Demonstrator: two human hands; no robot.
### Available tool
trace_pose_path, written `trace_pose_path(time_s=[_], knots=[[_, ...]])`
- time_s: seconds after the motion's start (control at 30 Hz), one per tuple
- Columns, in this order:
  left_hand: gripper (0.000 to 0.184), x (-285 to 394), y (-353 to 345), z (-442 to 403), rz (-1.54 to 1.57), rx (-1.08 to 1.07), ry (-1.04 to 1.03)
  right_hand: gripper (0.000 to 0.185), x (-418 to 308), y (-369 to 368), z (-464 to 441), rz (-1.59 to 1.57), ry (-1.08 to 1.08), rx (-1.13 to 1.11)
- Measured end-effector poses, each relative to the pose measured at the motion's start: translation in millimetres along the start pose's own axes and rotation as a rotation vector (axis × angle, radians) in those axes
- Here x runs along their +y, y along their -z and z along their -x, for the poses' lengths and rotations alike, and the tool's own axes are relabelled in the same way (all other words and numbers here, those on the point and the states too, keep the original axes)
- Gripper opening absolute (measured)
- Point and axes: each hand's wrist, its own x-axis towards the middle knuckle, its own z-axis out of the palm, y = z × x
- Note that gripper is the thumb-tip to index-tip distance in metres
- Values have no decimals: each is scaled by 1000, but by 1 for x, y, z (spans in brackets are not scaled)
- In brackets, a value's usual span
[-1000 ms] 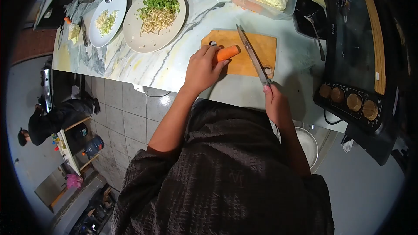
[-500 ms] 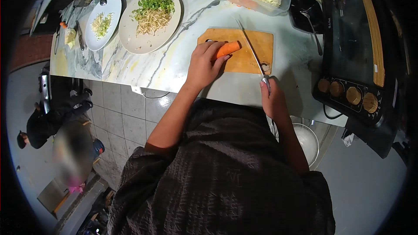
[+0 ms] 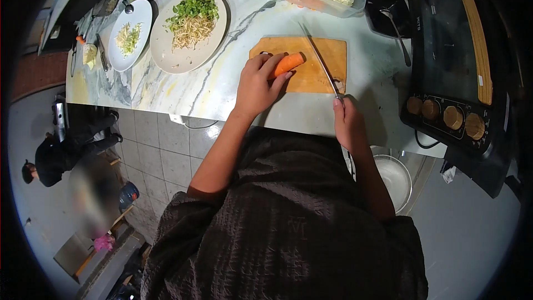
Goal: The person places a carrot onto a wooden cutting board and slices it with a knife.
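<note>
My left hand (image 3: 259, 86) is closed around a carrot (image 3: 290, 63), whose cut end points to the right. Beneath the carrot lies a wooden cutting board (image 3: 330, 53). In my right hand (image 3: 348, 124) is the handle of a long knife (image 3: 321, 58). Its blade slants up and to the left over the board, apart from the carrot's end. The far part of the carrot is hidden by my left fingers.
Sprouts and chopped greens fill a large plate (image 3: 166, 58); a white plate (image 3: 119, 62) holds chopped pieces. A plastic container (image 3: 333, 8) of cabbage stands behind the board. At right are a black bowl (image 3: 375, 25) with a spoon and an oven (image 3: 441, 105). A person (image 3: 53, 161) is far left.
The view has shifted slightly. My left hand still holds the carrot and my right hand the knife, both in nearly the same place on the board.
</note>
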Motion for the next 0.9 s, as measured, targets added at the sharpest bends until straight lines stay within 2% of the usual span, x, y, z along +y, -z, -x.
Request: trace_pose_path(time_s=[0.07, 0.23, 0.43, 0.57, 0.63, 0.73, 0.83, 0.9], knots=[[42, -1, 1, -1, -13, -15, 0, 33, -5, 2, 1, 45, -26, -6], [43, -3, 0, -1, 15, -39, 21, 27, 1, 4, 2, 183, 180, 261], [44, 0, 2, -2, 12, -45, 9, 23, 9, 8, 0, 214, 290, 363], [46, 3, 2, -1, 0, -67, 31, 23, 5, 15, -1, 194, 234, 309], [47, 5, 2, -1, 17, -65, 39, 26, 0, 18, -1, 107, 84, 205], [43, 7, -2, -2, 6, 31, 35, 29, -5, 23, -2, 16, 90, 111], [37, 8, -7, -1, 54, -13, 123, 31, -10, 20, -1, -92, 211, 85], [34, 11, -14, 0, 35, 26, 128, 32, -17, 20, -1, -55, 205, 26]])
